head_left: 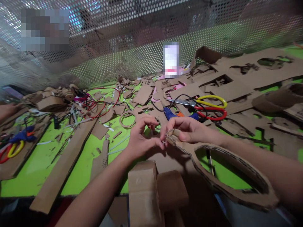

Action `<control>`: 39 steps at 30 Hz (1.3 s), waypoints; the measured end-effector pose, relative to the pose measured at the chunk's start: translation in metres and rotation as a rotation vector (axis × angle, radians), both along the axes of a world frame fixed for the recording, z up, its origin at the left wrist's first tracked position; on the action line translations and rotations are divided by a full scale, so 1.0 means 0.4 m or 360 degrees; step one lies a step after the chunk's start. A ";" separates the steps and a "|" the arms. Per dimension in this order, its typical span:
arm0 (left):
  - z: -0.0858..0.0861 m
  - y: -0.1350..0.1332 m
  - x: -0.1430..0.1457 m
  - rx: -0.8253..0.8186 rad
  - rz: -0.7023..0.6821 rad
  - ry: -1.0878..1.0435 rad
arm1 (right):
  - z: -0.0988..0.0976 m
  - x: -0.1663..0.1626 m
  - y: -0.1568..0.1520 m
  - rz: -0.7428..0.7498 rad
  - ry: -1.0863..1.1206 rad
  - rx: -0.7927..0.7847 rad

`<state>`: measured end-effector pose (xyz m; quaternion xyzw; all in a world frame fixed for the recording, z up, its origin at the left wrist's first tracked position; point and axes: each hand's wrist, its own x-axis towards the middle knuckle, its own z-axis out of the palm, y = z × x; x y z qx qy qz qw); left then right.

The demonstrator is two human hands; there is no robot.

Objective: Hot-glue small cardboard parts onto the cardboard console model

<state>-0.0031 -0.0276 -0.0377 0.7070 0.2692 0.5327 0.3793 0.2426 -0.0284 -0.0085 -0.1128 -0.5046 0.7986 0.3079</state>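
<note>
Between the fingers and thumb of my right hand is the narrow end of a cardboard loop-shaped piece, whose long oval frame stretches toward the lower right. My left hand is just to the left of that end, its fingers curved and apart from the thumb. The left thumb tip is close to the right fingertips; whether it touches the piece, I cannot tell. Below my hands stands a boxy cardboard construction with a smaller block at its side.
Scissors with yellow and red handles lie behind my right hand, by a blue and orange glue gun. Cardboard scraps and cut sheets cover the green table. A long cardboard strip overhangs the front edge. Perforated mesh stands behind.
</note>
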 end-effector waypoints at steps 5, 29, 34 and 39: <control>-0.001 -0.003 0.006 -0.0021 -0.0021 0.0017 | 0.010 -0.002 -0.005 0.0031 -0.0081 -0.0040; -0.009 -0.003 -0.001 -0.0136 -0.0045 0.0070 | 0.004 0.012 0.005 -0.0009 -0.0250 0.0031; -0.003 0.000 -0.005 -0.0107 -0.0026 0.0107 | -0.006 0.016 0.009 -0.0023 -0.0193 0.0001; -0.002 0.001 -0.010 -0.0129 -0.0031 0.0081 | -0.006 0.018 0.012 -0.0067 -0.0163 -0.0021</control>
